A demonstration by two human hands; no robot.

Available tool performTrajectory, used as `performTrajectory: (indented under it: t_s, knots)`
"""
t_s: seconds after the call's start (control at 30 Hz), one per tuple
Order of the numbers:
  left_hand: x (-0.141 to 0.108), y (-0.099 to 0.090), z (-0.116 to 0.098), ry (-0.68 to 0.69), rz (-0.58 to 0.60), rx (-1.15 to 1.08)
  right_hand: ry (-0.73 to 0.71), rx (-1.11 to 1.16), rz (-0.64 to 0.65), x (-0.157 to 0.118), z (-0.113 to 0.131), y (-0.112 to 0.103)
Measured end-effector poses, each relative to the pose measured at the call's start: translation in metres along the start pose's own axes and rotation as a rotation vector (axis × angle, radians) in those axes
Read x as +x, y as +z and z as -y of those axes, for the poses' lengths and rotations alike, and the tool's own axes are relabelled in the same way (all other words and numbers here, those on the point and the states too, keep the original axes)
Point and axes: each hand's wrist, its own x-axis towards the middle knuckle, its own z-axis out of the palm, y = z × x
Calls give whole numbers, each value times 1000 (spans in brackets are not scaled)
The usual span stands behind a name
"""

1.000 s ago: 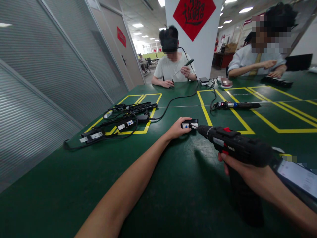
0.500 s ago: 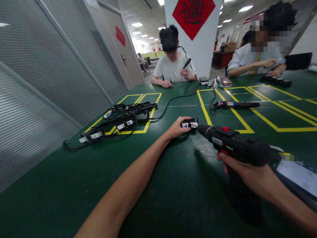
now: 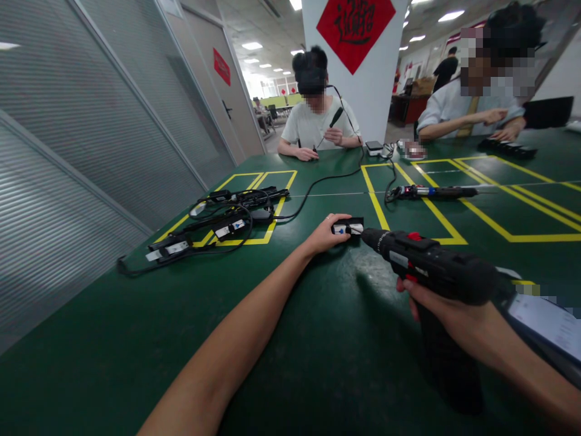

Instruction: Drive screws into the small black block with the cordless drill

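Note:
My left hand (image 3: 329,234) grips a small black block with a white face (image 3: 356,229) on the green table, its fingers closed around the left end. A blue spot shows on the white face beside my thumb. My right hand (image 3: 433,300) is wrapped round the handle of a black cordless drill (image 3: 431,266) with red accents. The drill points left, and its chuck is close to the right end of the block. A thin bit reaches over the white face; whether its tip touches a screw is too small to tell.
Black devices with cables (image 3: 236,221) lie at the left within yellow tape. A cylindrical tool with a thin tip (image 3: 436,192) lies at the right. A phone (image 3: 544,321) sits beside my right forearm. Across the table, one person (image 3: 318,124) holds a screwdriver; another (image 3: 476,115) handles black parts.
My hands, the block and the drill look almost unmoved. Across the table, the person's screwdriver has shifted slightly to the left. Someone in the far background has come further into sight.

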Motion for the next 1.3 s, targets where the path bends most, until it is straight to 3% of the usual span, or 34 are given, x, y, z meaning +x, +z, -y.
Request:
performTrajectory:
  t_s: [0.13,0.53,1.03,1.3]
  knots:
    - [0,0,-2,2,1,-14,-17,-20,-41,-1,3,2]
    - [1,1,1,5,-7,-2,-16,-2,11,1,-3,1]
    - [-1,0,-6,-28,3,-13,-21,1,-20,-2,8,2]
    - [0,1,-2,-5,-6,-30,-30,7,-22,-2,2,3]
